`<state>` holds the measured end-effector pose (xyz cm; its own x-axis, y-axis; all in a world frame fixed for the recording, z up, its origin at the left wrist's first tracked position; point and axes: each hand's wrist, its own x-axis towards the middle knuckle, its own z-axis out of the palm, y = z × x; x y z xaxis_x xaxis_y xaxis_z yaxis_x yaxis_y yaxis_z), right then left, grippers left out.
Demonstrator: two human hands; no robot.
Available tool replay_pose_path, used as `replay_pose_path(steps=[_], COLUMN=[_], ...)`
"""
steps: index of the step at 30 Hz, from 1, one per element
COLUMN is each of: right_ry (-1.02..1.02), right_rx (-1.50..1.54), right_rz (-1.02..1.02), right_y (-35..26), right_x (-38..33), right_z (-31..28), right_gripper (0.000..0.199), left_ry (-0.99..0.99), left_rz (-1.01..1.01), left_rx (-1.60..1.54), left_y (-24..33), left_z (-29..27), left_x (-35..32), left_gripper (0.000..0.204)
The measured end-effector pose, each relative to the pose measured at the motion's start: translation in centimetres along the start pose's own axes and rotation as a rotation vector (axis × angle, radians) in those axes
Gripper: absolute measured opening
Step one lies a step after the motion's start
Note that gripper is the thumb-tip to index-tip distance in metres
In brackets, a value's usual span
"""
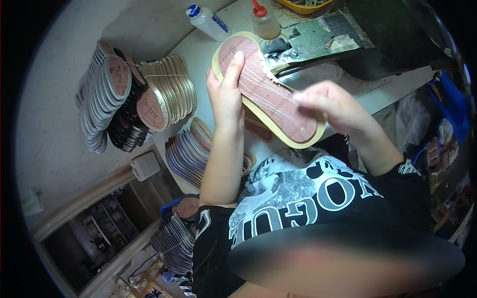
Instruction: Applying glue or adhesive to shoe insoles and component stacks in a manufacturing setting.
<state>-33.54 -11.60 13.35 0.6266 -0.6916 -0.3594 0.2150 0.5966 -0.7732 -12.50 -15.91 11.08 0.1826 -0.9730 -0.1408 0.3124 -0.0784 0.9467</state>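
Note:
A sandal insole (278, 97) with a pinkish-brown ribbed face and a pale yellow border is held up in front of me at a slant. My left hand (226, 94) is closed round its upper end, the thumb lying on the face and the fingers partly hidden behind. At the lower right side, my right hand (333, 107) pinches the border, its fingertips slightly blurred. Between the two hands, part of the border looks uneven and notched. Beneath the insole, another brownish sole (259, 128) rests on the white table, partly covered.
Beyond the insole stand a white bottle with a blue cap (207, 22) and a red-tipped squeeze bottle (266, 22). A dark machine with a green plate (323, 42) occupies the far right. Tied silver soles (102, 99), gold soles (169, 92) and a row of soles (186, 159) lie left.

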Motion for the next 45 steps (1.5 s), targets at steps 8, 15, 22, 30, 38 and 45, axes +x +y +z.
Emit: replay_pose_path(steps=[8, 15, 22, 30, 38, 45], right_ry=[0.002, 0.198, 0.181, 0.216, 0.192, 0.180], right_rx=[0.177, 0.305, 0.301, 0.303, 0.288, 0.321], right_rz=[0.035, -0.129, -0.163, -0.180, -0.122, -0.161], right_y=[3.0, 2.2, 1.2, 1.0, 0.4, 0.3], right_x=[-1.6, 0.9, 2.9, 3.5, 3.5, 4.1], right_z=[2.5, 4.4, 4.3, 4.5, 4.1, 3.8], right_gripper=[0.033, 0.031, 0.031, 0.039, 0.049, 0.046], left_ry=[-0.081, -0.116, -0.636, -1.116, -0.968, -0.836], left_rz=[-0.049, -0.096, 0.746, 0.361, -0.190, -0.245], left_rx=[0.150, 0.471, 1.046, 1.294, 1.105, 1.125], left_y=[1.4, 2.5, 6.5, 9.0, 9.7, 9.4], left_z=[1.5, 0.0, 0.1, 1.9, 1.0, 0.1], left_x=[2.0, 6.1, 8.3, 8.7, 6.8, 4.3], left_gripper=[0.040, 0.055, 0.056, 0.031, 0.027, 0.030])
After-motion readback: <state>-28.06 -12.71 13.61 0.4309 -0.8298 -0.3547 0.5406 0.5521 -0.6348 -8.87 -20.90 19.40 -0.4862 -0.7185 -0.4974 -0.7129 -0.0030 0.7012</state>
